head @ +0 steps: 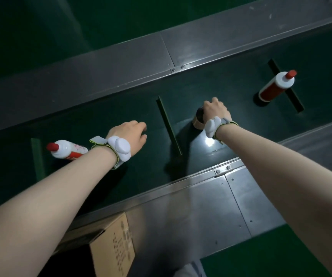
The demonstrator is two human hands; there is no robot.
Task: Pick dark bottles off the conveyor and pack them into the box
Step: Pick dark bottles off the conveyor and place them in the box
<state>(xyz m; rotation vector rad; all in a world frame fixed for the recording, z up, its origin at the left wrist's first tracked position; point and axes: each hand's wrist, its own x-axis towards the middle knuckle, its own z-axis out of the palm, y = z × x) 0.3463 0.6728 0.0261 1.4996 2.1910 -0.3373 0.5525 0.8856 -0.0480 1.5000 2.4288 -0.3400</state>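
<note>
Both hands are out over the conveyor belt [141,176], which runs diagonally from lower left to upper right of the frame.

Right hand [216,111], right of centre: clamped down on top of a dark bottle [199,117] standing upright on the belt. Only the bottle's dark shoulder and a tan band show; the hand covers the rest.

Left hand [130,133], centre: palm down above the belt, fingers curled loosely, holding nothing.

White tracker bands sit on both wrists.

Two white bottles with red caps are also on the belt: one [67,149] lying at left, just beside the left forearm, and one [276,86] at upper right, well apart from the right hand.

A raised belt divider [169,126] lies between the two hands.

The cardboard box [113,242] is at bottom centre, below the near metal rail [211,206]. Its inside isn't visible.
</note>
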